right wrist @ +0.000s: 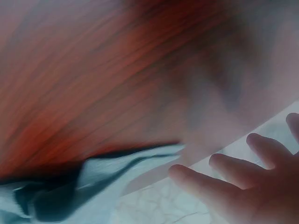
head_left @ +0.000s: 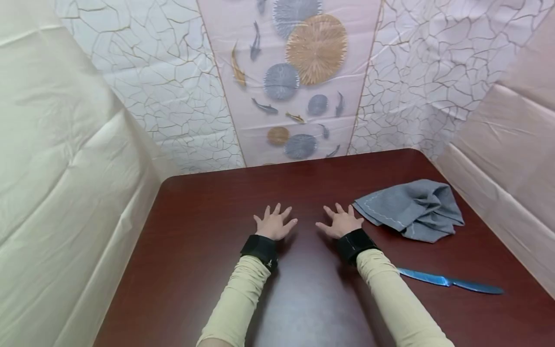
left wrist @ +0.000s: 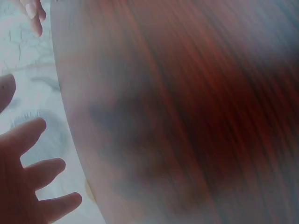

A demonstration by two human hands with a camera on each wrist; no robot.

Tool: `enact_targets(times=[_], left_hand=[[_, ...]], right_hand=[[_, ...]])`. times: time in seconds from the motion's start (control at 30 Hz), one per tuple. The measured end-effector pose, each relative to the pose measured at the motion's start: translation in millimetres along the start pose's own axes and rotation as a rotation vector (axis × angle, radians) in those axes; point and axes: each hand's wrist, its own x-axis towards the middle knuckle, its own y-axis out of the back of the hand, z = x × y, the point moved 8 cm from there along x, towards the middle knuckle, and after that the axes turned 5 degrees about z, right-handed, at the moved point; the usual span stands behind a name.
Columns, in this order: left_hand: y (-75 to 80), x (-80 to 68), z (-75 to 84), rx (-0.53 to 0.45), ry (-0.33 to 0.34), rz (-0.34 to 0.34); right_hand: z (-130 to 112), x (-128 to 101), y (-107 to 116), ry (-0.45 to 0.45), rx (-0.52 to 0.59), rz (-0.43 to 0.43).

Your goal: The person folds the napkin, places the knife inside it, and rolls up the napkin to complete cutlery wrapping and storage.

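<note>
Both hands are stretched out over the dark red wooden table, palms down with fingers spread. My left hand (head_left: 271, 225) holds nothing; in the left wrist view its fingers (left wrist: 51, 171) are straight and apart. To its right, my right hand (head_left: 342, 223) is likewise spread and holds nothing, its fingers (right wrist: 236, 169) extended in the right wrist view. Nearest to the right hand lies a crumpled grey cloth (head_left: 412, 209), its left corner close by the fingertips. A blue table knife (head_left: 446, 280) lies beside the right forearm, its blade tip pointing toward the sleeve.
The table (head_left: 208, 212) has rounded far corners. A patterned curtain (head_left: 173, 86) hangs behind it, and plain cream sheets (head_left: 69, 173) enclose the left and right sides. Black bands (head_left: 260, 248) wrap both wrists over pale yellow sleeves.
</note>
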Motion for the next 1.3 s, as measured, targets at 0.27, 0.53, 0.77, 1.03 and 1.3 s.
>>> enact_targets(times=[0.27,0.53,0.77,1.03,1.3], left_hand=[[-3.3,8.1,37.0,-0.049,-0.111,0.004],[-10.8,15.4,66.2,-0.028,-0.179,0.008],[-12.5,18.5,82.4,0.016,-0.265,0.074],[-20.7,19.1,112.0,-0.017,-0.417,0.073],[-28.1,21.2,132.8,-0.009,-0.497,0.056]], right_hand=[[47,-7,36,-0.001,-0.035,0.29],[101,-18,59,-0.098,-0.054,0.38],[130,-23,39,-0.251,-0.008,0.204],[127,-27,21,-0.224,-0.012,0.178],[116,-20,8,-0.216,-0.056,0.134]])
